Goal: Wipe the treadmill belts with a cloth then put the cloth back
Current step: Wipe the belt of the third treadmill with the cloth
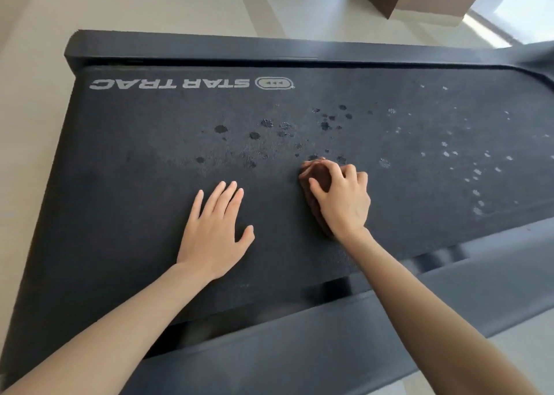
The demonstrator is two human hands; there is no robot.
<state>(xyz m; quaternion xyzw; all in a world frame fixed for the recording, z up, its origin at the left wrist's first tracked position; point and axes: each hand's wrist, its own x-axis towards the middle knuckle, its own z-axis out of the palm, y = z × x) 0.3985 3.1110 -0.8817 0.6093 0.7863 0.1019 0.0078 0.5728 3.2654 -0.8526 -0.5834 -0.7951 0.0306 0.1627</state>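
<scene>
White "STAR TRAC" lettering (169,83) marks the black textured treadmill belt (120,142). The right hand (344,202) clenches a crumpled brown cloth (314,175) against the belt near dark wet spots (254,135); the left hand (214,232) lies flat, fingers (227,193) released.

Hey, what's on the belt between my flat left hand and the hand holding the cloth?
Nothing: the head view shows only bare dark belt between the left hand and the right hand, which is bunching the brown cloth.

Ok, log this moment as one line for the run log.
step: wiping | right hand: bunched brown cloth pressed on treadmill belt | left hand: flat on belt | wet spots: beyond cloth, unwiped
</scene>
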